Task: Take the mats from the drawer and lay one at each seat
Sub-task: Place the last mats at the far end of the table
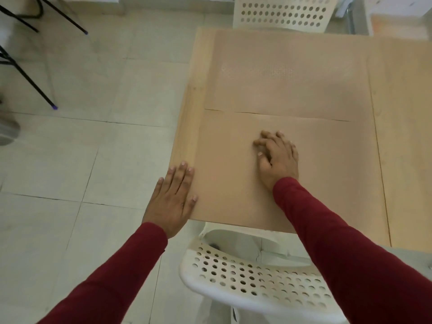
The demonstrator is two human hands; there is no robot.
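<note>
The worktop (402, 94) looks like pale wood or wood laminate, smooth and matt, and on it lie two tan mats, the near mat (233, 183) flat and dull like card or thin plastic, the far mat (280, 73) showing a fine dotted, woven-looking texture with a faint sheen. The near chair (257, 277) and far chair (282, 14) are white moulded plastic, smooth, slightly glossy and pierced with round holes. The floor (93, 160) is pale tile, matt and faintly mottled, and both sleeves (350, 253) are soft dark-red knit cloth.
</note>
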